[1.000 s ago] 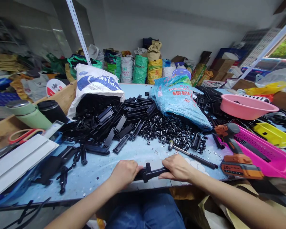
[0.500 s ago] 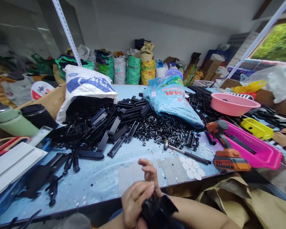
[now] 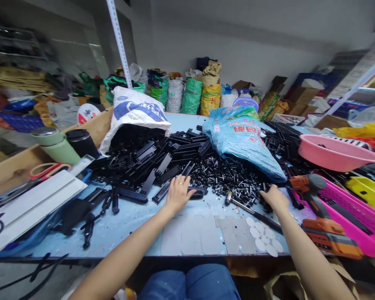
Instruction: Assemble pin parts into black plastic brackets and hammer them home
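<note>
My left hand [image 3: 178, 193] reaches over the near edge of the pile of long black plastic parts [image 3: 149, 181], fingers apart, beside a short black part [image 3: 197, 191] near its thumb. At the right end of the heap of small black pieces with metal pins [image 3: 218, 175], my right hand [image 3: 275, 198] has its fingers bent at some dark pieces; the fingertips are partly hidden, so its hold is unclear. Between the hands lies a small hammer [image 3: 242, 205], its handle running under the right wrist.
An orange cordless drill [image 3: 325, 225] and a pink basket [image 3: 371, 241] are at the right. White discs [image 3: 264, 237] and grey plates [image 3: 190, 235] lie near the front edge. Scissors [image 3: 48, 171], a green bottle [image 3: 58, 146] and blue sack [image 3: 243, 137] also stand or lie about.
Both hands have parted and moved forward from the lap onto the table. The black item held at the lap is out of sight. The view has shifted left.
</note>
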Action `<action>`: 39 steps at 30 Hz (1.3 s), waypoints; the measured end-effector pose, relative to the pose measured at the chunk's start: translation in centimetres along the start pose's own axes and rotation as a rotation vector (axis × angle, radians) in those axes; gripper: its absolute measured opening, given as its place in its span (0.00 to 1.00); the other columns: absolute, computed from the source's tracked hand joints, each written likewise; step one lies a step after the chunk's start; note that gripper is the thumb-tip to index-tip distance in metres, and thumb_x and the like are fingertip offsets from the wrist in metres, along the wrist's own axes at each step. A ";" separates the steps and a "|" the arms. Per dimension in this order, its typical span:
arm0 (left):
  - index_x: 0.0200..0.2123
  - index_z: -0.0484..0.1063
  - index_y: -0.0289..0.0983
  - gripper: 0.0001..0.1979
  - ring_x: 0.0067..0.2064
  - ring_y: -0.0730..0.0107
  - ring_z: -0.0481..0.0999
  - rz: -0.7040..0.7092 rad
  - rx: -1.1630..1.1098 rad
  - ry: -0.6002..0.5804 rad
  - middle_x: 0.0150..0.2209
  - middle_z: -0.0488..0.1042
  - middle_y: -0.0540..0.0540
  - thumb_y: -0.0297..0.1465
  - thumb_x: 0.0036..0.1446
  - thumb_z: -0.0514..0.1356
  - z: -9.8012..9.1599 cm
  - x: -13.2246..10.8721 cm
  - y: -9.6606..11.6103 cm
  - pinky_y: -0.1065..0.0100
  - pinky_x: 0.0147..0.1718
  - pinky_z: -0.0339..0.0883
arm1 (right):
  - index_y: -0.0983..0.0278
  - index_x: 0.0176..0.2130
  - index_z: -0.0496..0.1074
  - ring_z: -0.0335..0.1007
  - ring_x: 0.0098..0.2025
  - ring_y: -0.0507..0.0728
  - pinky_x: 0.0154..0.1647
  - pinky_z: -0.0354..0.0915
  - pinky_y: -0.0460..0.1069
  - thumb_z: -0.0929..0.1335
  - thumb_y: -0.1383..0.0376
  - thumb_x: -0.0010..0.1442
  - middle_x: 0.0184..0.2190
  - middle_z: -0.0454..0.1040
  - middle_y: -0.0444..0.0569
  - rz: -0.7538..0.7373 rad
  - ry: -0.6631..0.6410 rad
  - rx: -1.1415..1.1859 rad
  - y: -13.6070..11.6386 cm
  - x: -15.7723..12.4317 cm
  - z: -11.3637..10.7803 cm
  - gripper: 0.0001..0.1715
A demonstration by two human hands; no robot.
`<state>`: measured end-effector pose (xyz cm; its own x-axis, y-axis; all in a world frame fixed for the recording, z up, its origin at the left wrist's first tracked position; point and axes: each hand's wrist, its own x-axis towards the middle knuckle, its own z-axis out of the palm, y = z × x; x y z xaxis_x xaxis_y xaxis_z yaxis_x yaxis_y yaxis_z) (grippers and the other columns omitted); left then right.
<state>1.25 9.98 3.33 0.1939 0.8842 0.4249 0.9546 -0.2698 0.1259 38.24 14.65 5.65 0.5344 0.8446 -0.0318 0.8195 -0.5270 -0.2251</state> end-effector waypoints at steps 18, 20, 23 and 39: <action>0.29 0.71 0.30 0.07 0.43 0.40 0.71 -0.866 0.172 -0.206 0.36 0.74 0.29 0.27 0.42 0.59 -8.7 -1.4 -18.2 0.49 0.37 0.66 | 0.66 0.33 0.72 0.65 0.34 0.58 0.33 0.62 0.50 0.65 0.50 0.46 0.30 0.71 0.49 -0.515 -0.696 1.035 -11.0 -14.9 3.7 0.23; 0.32 0.70 0.30 0.09 0.46 0.40 0.70 -0.824 0.185 -0.179 0.40 0.72 0.29 0.28 0.46 0.58 -9.2 -1.9 -17.7 0.48 0.41 0.64 | 0.65 0.33 0.71 0.64 0.33 0.57 0.31 0.61 0.49 0.64 0.50 0.46 0.28 0.69 0.48 -0.465 -0.797 1.091 -11.9 -15.6 4.0 0.23; 0.39 0.66 0.32 0.13 0.53 0.47 0.65 -0.683 0.110 0.164 0.48 0.68 0.31 0.33 0.51 0.55 -9.8 -3.3 -15.7 0.52 0.49 0.62 | 0.65 0.32 0.70 0.64 0.33 0.56 0.32 0.62 0.50 0.63 0.51 0.50 0.29 0.69 0.47 -0.544 -0.797 1.096 -12.5 -16.2 4.1 0.20; 0.43 0.67 0.36 0.10 0.41 0.62 0.74 -0.196 -0.346 -0.045 0.38 0.74 0.43 0.31 0.57 0.57 -5.2 -0.8 -2.3 0.65 0.40 0.66 | 0.62 0.57 0.61 0.65 0.47 0.63 0.46 0.61 0.59 0.62 0.63 0.62 0.47 0.70 0.56 -1.312 -0.079 -0.058 -8.6 -19.8 7.8 0.23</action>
<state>-2.32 7.93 7.34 0.0330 0.9455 0.3240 0.8435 -0.2002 0.4985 18.99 3.16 0.67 -0.6725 0.7303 0.1202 0.7252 0.6826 -0.0898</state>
